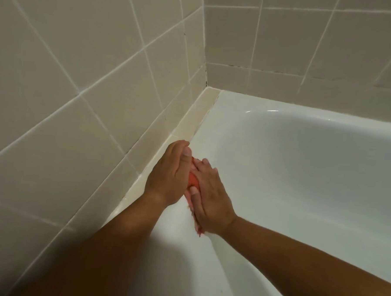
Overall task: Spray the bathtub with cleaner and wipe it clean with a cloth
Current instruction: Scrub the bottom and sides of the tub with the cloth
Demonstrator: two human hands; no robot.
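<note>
- The cloth (192, 182) was orange-red and bunched small. It was sandwiched between the two hands above the tub's left edge, and a ragged end hung out below the right wrist.
- It looked soft, limp and light, and possibly damp. It would likely crush to any shape and offer no stiff edge, so a folded pad under a flat palm seemed the best hold for wiping.
- The left hand (168, 176) was wrapped around the cloth's far side, with its thumb laid on top.
- The right hand (210, 195) lay over the near side with its fingers across the fabric and its thumb pressed into it. Both hands were closed on the cloth.
- The bathtub (302, 167) was glossy white enamel, probably slick under a wet rag.
- A cream trim ledge (191, 119) and the tiled wall (81, 62) ran just beside the hands, and dark specks showed in the corner grout.
</note>
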